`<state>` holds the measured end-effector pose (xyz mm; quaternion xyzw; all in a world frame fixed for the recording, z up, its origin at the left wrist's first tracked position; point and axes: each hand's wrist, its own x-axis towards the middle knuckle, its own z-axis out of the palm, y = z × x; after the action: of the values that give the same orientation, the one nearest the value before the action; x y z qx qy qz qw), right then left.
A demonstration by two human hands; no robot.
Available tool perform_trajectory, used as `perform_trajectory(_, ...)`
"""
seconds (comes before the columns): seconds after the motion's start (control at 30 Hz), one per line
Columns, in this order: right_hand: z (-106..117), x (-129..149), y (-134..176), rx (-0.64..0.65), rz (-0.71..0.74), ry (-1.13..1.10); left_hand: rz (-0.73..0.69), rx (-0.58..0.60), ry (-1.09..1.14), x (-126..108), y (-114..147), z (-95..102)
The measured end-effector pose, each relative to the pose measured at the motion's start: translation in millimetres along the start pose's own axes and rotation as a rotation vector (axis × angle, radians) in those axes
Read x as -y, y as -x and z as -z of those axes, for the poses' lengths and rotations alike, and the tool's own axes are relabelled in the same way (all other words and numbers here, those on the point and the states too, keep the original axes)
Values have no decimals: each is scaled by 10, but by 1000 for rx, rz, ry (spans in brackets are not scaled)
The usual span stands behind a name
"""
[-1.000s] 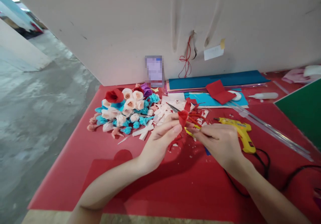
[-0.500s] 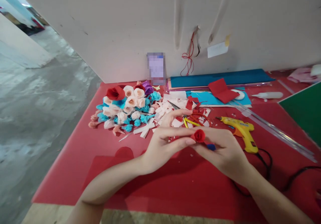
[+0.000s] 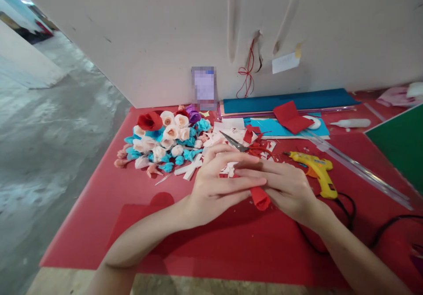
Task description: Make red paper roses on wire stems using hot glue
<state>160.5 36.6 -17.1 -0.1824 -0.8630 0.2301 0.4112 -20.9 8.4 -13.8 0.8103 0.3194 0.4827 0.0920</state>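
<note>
Between my two hands is a small rolled red paper flower [image 3: 260,198], its open end pointing down toward me. My left hand [image 3: 214,187] has its fingers closed on the flower from the left side. From the right, my right hand [image 3: 291,189] presses its fingers against the same flower, and the fingertips of both hands meet above it. Part of the flower is hidden behind the fingers. Just beyond the hands lie scissors [image 3: 235,141] with red handles, among white and red paper scraps [image 3: 214,138].
Paper flowers [image 3: 165,140] in white, blue, pink and red are heaped at the left. A yellow glue gun [image 3: 315,171] with a black cord lies at the right. Behind are folded red paper [image 3: 292,116], a white bottle [image 3: 352,123] and a phone [image 3: 204,87] against the wall.
The red flower has tipped downward, its open end now lower and nearer me. My fingers have shifted around it. The yellow and blue items near my right hand no longer show.
</note>
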Motion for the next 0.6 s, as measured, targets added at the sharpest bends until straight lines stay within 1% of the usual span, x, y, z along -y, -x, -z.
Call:
perform_trajectory(0.13, -18, 5, -9, 17, -23, -13, -32, 2, -41, 32, 26, 12)
perform_trajectory(0.27, -47, 13, 0, 15, -51, -122, -54, -17, 4, 72, 26, 5)
perform_trajectory(0.43, -65, 10, -17, -4, -50, -165, 27, -27, 90, 69, 4, -13)
perform_trajectory(0.6, -62, 35, -37, 2, -125, -169, 63, -58, 173, 55, 7, -16)
